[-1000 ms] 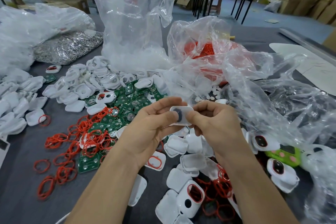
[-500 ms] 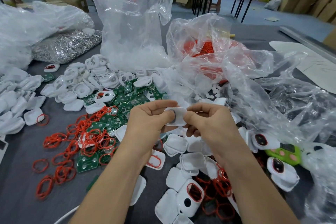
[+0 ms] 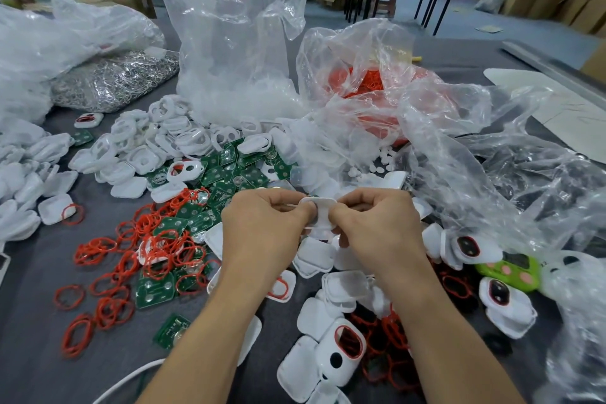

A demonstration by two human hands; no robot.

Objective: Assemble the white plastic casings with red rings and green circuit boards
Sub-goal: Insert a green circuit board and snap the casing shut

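Above the middle of the table I hold one white plastic casing [image 3: 320, 214] between both hands. My left hand [image 3: 262, 233] pinches its left side with curled fingers. From the other side my right hand [image 3: 377, 230] grips it, thumb pressed on its face. Loose red rings [image 3: 105, 289] lie scattered at the left front. Green circuit boards [image 3: 226, 174] are heaped behind my hands, with more among the rings. White casings [image 3: 314, 259] lie under and in front of my hands.
Large clear plastic bags [image 3: 236, 43] stand behind the parts; one bag [image 3: 367, 82] holds red rings. A silver bag [image 3: 111, 82] lies at the back left. Finished casings with red rings [image 3: 344, 348] and a green toy piece [image 3: 508, 272] lie at the right front.
Both hands have tightened on the casing and turned it; its dark hole, visible a second ago, now faces away. The hands stay at the same place above the pile.
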